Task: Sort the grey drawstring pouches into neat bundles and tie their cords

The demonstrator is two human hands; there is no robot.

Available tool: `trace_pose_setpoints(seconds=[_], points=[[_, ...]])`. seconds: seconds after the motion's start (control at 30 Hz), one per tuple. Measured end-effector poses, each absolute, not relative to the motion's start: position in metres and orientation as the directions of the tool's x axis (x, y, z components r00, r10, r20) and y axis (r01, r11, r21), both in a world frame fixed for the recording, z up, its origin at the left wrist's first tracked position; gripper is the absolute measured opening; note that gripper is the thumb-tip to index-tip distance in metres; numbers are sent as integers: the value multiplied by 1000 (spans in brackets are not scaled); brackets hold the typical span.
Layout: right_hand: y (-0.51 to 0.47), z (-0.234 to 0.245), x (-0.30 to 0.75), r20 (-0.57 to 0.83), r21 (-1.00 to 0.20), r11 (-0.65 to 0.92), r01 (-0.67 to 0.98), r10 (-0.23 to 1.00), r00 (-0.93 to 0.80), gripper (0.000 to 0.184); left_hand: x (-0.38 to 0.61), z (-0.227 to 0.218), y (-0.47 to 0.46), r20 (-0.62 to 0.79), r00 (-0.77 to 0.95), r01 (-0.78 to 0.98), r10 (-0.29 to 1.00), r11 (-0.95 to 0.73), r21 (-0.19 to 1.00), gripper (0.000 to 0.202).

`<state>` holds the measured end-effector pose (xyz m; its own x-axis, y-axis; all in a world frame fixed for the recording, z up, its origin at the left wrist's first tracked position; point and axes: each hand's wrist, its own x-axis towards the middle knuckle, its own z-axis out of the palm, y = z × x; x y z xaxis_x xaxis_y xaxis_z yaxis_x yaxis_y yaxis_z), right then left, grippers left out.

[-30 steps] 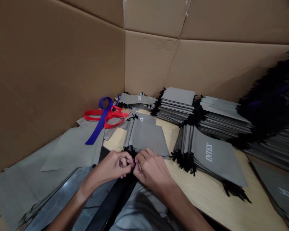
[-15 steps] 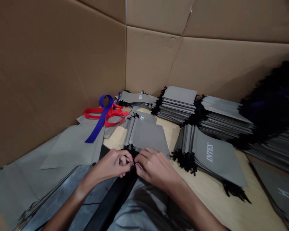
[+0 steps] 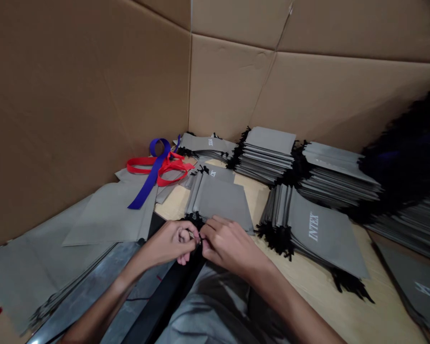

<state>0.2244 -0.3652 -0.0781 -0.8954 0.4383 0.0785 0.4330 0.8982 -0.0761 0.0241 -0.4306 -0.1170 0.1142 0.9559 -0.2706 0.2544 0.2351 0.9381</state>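
My left hand (image 3: 170, 242) and my right hand (image 3: 229, 246) meet fingertip to fingertip at the near edge of the table, both pinched on a thin black drawstring (image 3: 199, 240) at the top of a grey fabric pouch (image 3: 215, 306) that lies over my lap. Just beyond the fingers sits a small pile of grey pouches (image 3: 220, 200) with black cord ends facing me. What exactly is gripped is tiny and partly hidden by the fingers.
Stacks of grey pouches marked INTEX (image 3: 318, 229) and taller piles (image 3: 265, 153) cover the wooden table (image 3: 344, 306). Red ribbon (image 3: 165, 166) and blue ribbon (image 3: 148, 177) lie at the back left on flat grey sheets (image 3: 107, 215). Cardboard walls (image 3: 75, 95) enclose the area.
Both hands stay pinched together on the cord, shifting slightly up and away from me. The view has tilted a little; nothing else moved.
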Motion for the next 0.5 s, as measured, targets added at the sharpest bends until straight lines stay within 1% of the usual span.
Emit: trace_pose_setpoints(seconds=[0.13,0.3,0.4,0.5], points=[[-358,-80,226,96,-187,901,392,413,-905,6,25,-117,-432,-263,106,251,959,230,940,15],[-347,-88,229,166,-350,891,289,362,-917,12,25,-120,-433,-239,103,243,966,208,947,10],[-346,-94,230,195,-421,872,250,356,-914,15,25,-125,-435,-213,118,246,970,179,953,14],[-347,-101,230,242,-469,852,233,378,-894,19,26,-132,-438,-159,126,249,979,123,960,18]])
